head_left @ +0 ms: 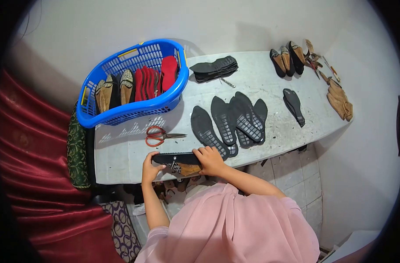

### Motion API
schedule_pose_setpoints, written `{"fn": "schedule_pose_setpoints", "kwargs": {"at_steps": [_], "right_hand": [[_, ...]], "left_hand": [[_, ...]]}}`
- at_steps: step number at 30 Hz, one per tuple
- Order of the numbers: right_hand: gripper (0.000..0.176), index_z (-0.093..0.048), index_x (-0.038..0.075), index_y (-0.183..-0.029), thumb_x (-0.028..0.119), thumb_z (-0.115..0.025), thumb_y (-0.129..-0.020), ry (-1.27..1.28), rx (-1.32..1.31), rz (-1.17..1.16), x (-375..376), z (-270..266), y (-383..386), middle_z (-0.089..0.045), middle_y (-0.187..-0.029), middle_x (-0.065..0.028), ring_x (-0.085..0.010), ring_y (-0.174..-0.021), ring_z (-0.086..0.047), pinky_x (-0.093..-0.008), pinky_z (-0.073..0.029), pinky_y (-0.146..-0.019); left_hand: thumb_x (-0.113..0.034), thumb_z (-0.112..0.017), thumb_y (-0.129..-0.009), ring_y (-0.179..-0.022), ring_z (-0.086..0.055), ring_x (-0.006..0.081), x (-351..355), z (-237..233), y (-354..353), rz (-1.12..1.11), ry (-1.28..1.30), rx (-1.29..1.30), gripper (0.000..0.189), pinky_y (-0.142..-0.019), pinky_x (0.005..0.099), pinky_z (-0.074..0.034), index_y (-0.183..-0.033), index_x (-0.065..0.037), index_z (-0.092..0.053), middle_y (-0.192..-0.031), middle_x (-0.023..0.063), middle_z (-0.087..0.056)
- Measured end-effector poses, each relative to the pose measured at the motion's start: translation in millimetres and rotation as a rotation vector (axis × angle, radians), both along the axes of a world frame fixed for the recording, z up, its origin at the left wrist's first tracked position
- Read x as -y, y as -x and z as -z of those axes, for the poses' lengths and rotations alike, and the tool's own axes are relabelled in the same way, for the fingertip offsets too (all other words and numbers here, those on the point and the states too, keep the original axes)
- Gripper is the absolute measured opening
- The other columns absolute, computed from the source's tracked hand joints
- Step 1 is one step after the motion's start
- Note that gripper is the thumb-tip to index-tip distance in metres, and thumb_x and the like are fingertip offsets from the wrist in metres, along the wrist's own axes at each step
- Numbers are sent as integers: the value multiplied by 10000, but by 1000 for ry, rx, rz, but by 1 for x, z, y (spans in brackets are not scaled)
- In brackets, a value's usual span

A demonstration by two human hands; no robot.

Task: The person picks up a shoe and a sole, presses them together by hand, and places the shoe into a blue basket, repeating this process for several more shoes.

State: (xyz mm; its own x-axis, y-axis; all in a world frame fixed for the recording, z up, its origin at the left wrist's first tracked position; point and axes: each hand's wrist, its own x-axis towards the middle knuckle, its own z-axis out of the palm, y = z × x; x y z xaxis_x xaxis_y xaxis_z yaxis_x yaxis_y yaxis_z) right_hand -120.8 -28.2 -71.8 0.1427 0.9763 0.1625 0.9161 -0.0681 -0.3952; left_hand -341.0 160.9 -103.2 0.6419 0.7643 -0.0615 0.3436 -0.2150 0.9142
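A black shoe point(180, 159) lies on its side between my two hands at the table's front edge, its dark sole facing away from me and a tan part and silvery trim showing on the near side. My left hand point(152, 168) grips one end, thumb on the near side. Around the other end, my right hand point(210, 161) is wrapped. Just beyond the shoe are red-handled scissors point(163, 136), lying with the blades to the right. Several black soles point(204, 128) with gridded patches overlap on the table, beyond my right hand.
A blue basket point(132, 107) with shoes and red pieces stands at the back left of the white table point(121, 164). Stacked black soles point(214, 69) lie behind. At the right are black shoes point(286, 61), a sole pair point(294, 106), tools and a brown cloth point(338, 99).
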Motion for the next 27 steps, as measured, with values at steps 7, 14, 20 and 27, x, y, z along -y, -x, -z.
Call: {"fn": "schedule_pose_setpoints", "kwargs": {"at_steps": [7, 14, 20, 27], "right_hand": [[860, -444, 29, -1266, 265, -847, -544, -23, -599, 40, 10, 37, -12, -489, -1170, -188, -356, -1102, -487, -395, -399, -958], [747, -548, -12, -1170, 308, -840, -561, 144, -485, 211, 12, 33, -10, -547, -1174, -203, -339, -1068, -551, -372, -452, -896], [521, -653, -26, -976, 282, -822, -591, -22, -584, 271, 17, 32, -6, -650, -958, -185, -338, -934, -616, -383, -479, -830], [332, -624, 15, -901, 274, -735, -725, -94, -699, 198, 17, 47, -10, -630, -900, -161, -324, -858, -603, -374, -465, -773]], "left_hand": [[119, -703, -513, -1068, -511, 238, 6, 15, 14, -4, -69, -5, 584, -949, 311, -381, -1049, -45, -541, -1080, 88, -541], [164, -672, -508, -1092, -489, 210, 4, 7, 11, 67, -121, -3, 678, -971, 290, -365, -1138, -40, -527, -1116, 72, -504], [160, -678, -514, -1128, -474, 217, 1, 24, 11, 11, 105, 155, 669, -981, 291, -361, -1135, -39, -526, -1178, 71, -471], [188, -559, -494, -1052, -480, 248, 4, 36, 9, -47, 12, 151, 584, -957, 289, -356, -1029, -38, -497, -1073, 93, -460]]}}
